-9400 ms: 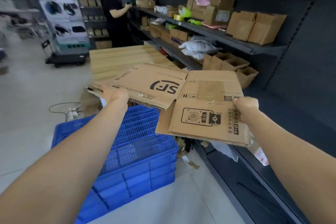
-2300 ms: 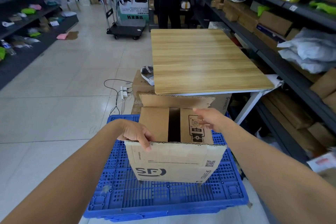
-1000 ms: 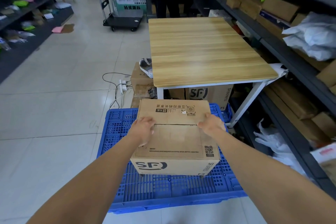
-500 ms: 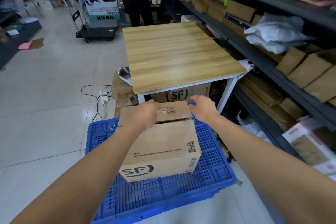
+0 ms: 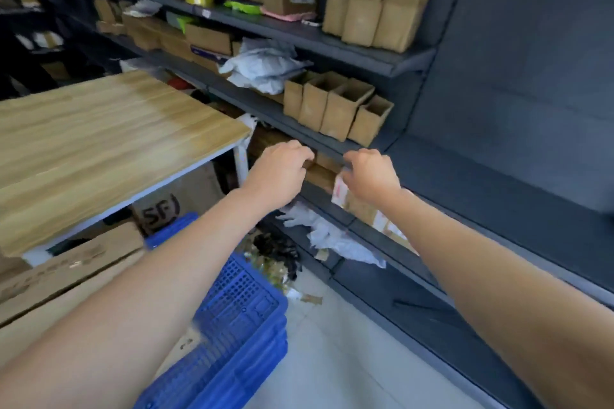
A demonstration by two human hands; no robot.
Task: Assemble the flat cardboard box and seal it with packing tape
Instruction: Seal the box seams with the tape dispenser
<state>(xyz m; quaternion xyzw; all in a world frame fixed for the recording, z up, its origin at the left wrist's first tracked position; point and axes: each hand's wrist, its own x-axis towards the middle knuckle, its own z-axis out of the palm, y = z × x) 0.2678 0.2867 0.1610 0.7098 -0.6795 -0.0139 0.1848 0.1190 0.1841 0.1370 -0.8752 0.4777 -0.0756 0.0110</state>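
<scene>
I have both bare arms stretched forward and slightly to the right, forearms running in from the bottom corners. My left hand point(image 5: 280, 169) is palm down with the fingers curled under. My right hand point(image 5: 372, 176) sits just beside it, knuckles up, fingers also curled. The blur hides whether either hand grips anything.

Wooden table point(image 5: 99, 139), blue crate point(image 5: 239, 335), cluttered shelves point(image 5: 332, 43).

Open air surrounds both hands; the wooden table point(image 5: 109, 139) blocks leftward, the dark shelf edge point(image 5: 319, 143) directly ahead.
</scene>
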